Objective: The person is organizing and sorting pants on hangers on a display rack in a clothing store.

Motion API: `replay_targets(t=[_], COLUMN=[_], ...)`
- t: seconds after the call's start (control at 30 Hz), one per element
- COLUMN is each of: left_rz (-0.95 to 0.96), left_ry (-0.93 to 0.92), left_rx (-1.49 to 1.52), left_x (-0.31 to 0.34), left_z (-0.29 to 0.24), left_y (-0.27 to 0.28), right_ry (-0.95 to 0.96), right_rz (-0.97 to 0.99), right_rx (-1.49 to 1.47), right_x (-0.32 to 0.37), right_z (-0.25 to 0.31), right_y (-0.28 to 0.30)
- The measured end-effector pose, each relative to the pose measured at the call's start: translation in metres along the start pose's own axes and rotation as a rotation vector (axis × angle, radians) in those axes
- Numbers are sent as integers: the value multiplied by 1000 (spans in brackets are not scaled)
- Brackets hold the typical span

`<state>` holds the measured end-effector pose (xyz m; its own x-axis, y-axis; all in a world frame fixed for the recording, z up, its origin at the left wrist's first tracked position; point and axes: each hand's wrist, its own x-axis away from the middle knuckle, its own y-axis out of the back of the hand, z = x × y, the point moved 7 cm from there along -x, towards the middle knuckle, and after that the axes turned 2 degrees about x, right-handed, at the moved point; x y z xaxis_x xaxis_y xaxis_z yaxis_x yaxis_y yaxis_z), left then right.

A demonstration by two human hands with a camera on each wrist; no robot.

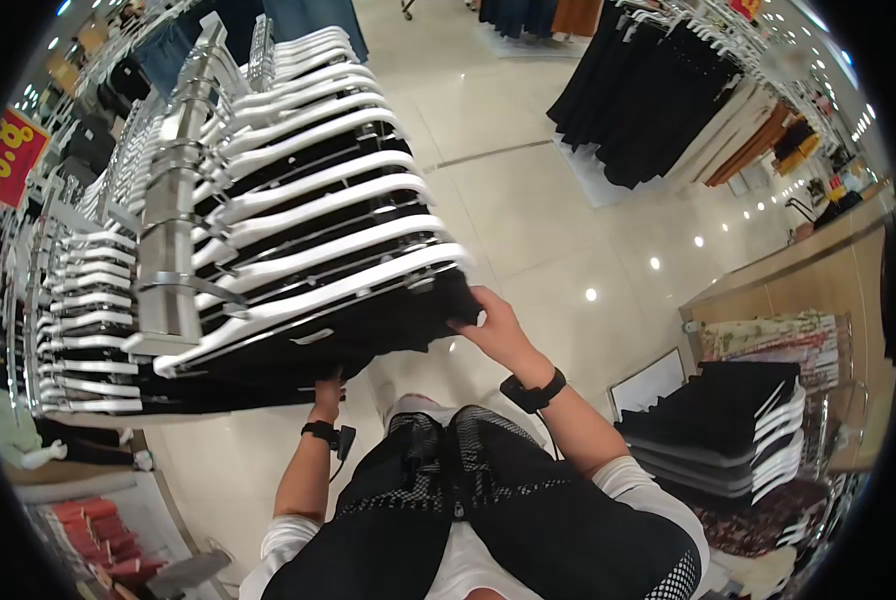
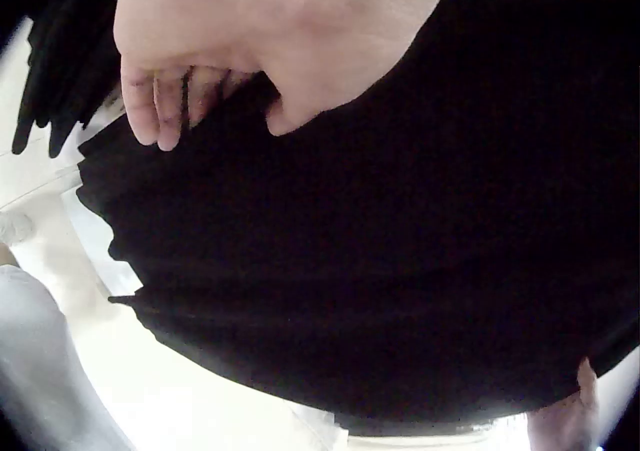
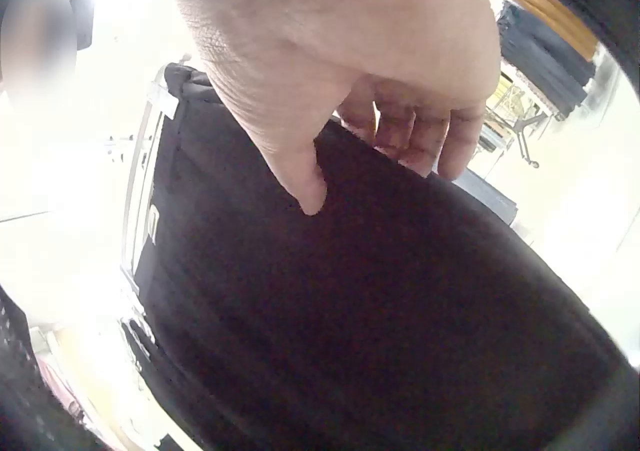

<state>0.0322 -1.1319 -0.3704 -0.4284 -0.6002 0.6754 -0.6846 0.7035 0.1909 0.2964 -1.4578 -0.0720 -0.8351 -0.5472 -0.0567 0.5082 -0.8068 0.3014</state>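
Note:
A black garment (image 1: pixel 368 325) hangs from a white hanger (image 1: pixel 318 300) at the near end of a metal rail (image 1: pixel 173 220). My right hand (image 1: pixel 498 330) pinches its outer edge; in the right wrist view the hand (image 3: pixel 350 71) has its thumb on the dark cloth (image 3: pixel 350 301) and its fingers behind the edge. Lower down, my left hand (image 1: pixel 329 395) is at the garment's underside, partly hidden by it in the head view. The left wrist view shows that hand (image 2: pixel 260 51) with thumb and curled fingers gripping the black cloth (image 2: pixel 350 231).
Many white hangers with black clothes fill the rail behind. A second row of hangers (image 1: pixel 88 330) stands at the left. To the right are a rack of dark garments (image 1: pixel 718 410) and a wooden panel (image 1: pixel 818 270). More black clothes (image 1: pixel 658 90) hang across the tiled floor (image 1: pixel 528 220).

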Motion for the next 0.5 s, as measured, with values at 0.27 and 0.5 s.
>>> replay_targets(t=[0.27,0.5], left_rz=[-61,96], left_ry=[-17,-364], left_rx=[108,-67], left_x=[90,109], left_z=[18,-38], left_y=[-38,-121], right_ry=[55,111], right_rz=[385,594], right_rx=[171,351], right_x=[-11,-42], right_z=[-30,-32], right_y=[2,-43])
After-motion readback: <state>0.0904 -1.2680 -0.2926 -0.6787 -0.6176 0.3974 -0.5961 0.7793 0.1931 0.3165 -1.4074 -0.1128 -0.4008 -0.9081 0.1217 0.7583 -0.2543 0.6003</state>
